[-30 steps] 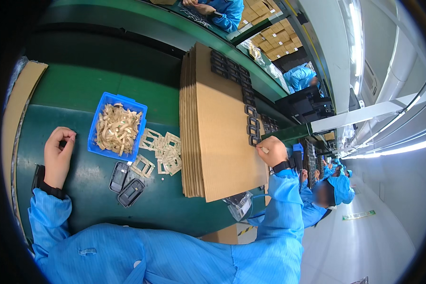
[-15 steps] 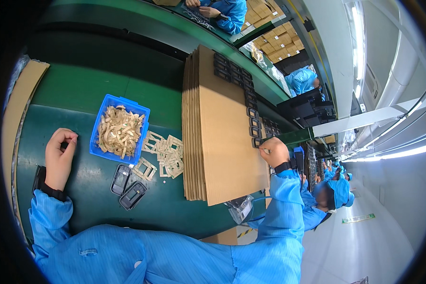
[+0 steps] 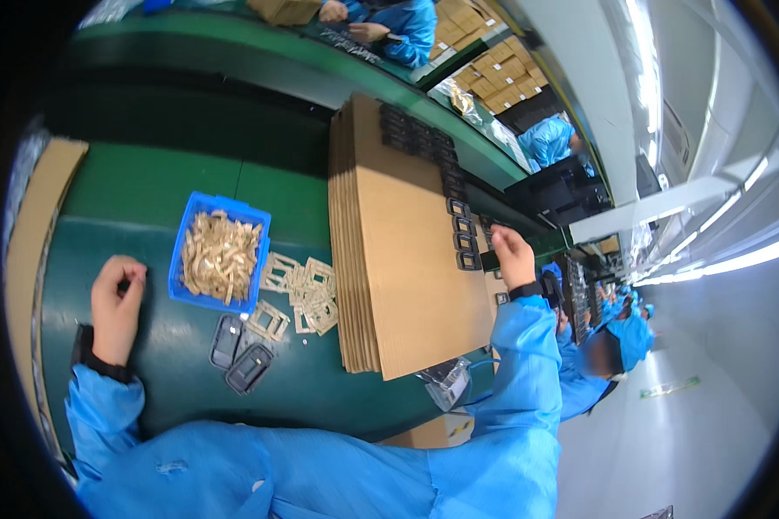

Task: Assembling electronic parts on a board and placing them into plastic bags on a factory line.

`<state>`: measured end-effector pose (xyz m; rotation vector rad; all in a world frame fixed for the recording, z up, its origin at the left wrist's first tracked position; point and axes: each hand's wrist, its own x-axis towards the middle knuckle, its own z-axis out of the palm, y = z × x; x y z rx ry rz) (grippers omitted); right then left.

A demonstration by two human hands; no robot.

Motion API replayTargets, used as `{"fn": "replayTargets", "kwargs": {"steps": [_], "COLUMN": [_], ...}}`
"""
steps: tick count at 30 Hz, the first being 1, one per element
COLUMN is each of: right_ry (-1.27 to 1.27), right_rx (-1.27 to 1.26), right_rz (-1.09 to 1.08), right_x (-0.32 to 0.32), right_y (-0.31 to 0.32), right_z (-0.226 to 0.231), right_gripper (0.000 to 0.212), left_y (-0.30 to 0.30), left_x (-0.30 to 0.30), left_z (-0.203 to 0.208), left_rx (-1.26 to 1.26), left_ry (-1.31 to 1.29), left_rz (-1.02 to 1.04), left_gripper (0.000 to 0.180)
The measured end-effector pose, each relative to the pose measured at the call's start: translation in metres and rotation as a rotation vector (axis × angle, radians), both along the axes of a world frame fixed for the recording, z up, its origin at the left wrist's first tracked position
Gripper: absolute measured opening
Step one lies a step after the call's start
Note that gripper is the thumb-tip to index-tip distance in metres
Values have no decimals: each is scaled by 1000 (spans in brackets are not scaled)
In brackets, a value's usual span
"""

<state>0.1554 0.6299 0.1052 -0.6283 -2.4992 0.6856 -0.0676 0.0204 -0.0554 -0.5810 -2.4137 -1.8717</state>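
My left hand (image 3: 117, 298) hovers over or rests on the green table at the left, its fingers curled in toward the thumb; anything between them is hidden. My right hand (image 3: 514, 259) reaches past the right edge of a stack of cardboard sheets (image 3: 415, 277). Its fingers are bent together beside small black frames (image 3: 486, 223); whether one is gripped does not show. On the top sheet, a row of black rectangular frames (image 3: 464, 227) runs along the far right edge. Left of the stack stands a blue bin (image 3: 178, 275) full of thin beige strips (image 3: 221, 251).
Beige cut-out frames (image 3: 314, 294) lie loose between bin and stack. Two dark plastic shells (image 3: 249, 368) sit nearer me. A clear plastic bag (image 3: 447, 385) is at the front table edge. Co-workers in blue sit opposite and to the right. A cardboard strip (image 3: 48, 208) borders the left.
My right hand has come off the end frame of the row and moved right, up past the cardboard's edge. That frame stays on the sheet. My left hand keeps its curled pose.
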Motion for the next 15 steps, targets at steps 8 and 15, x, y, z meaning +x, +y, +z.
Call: {"fn": "replayTargets", "kwargs": {"steps": [8,15], "right_ry": [-47,-159], "right_rx": [-634,-441], "right_rz": [-211,-232], "right_x": [-48,-53], "right_y": [8,48], "right_z": [-42,-57], "right_gripper": [93,92], "left_y": [-11,1], "left_x": [4,9], "left_z": [-10,-3], "left_rx": [-65,-83], "left_ry": [38,-2], "left_rz": [9,19], "left_gripper": [6,3]}}
